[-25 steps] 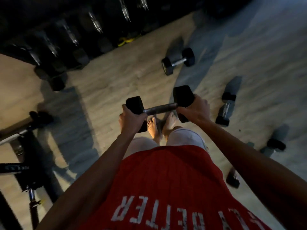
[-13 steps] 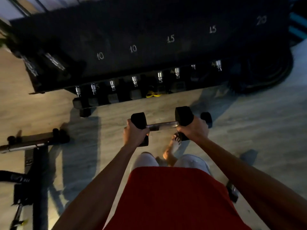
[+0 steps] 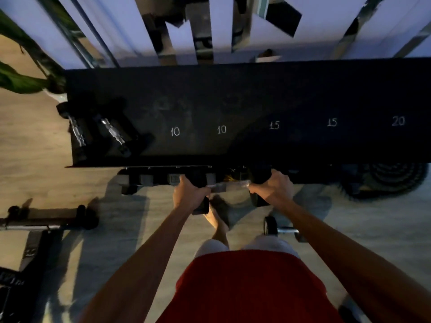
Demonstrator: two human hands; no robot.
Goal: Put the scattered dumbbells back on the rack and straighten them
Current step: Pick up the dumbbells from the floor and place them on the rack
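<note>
the scene is dim and soft. the rack (image 3: 233,101) top is close to black, its chalk numbers faint but readable. the wall (image 3: 116,31) behind the rack is the brightest part, a pale bluish wash. the floor (image 3: 35,148) left of the rack glows warm tan; in front of the rack it turns grey, crossed by wide soft shadows. small glints sit on the chrome bars of the racked pair (image 3: 112,134) at the rack's left end. the arms (image 3: 149,252) catch warm light. the dumbbell (image 3: 229,184) bar at the rack's front edge is smeared by motion, and the wall strips streak too. the rack's edges bow and the strips fan outward, wide-lens distortion.
</note>
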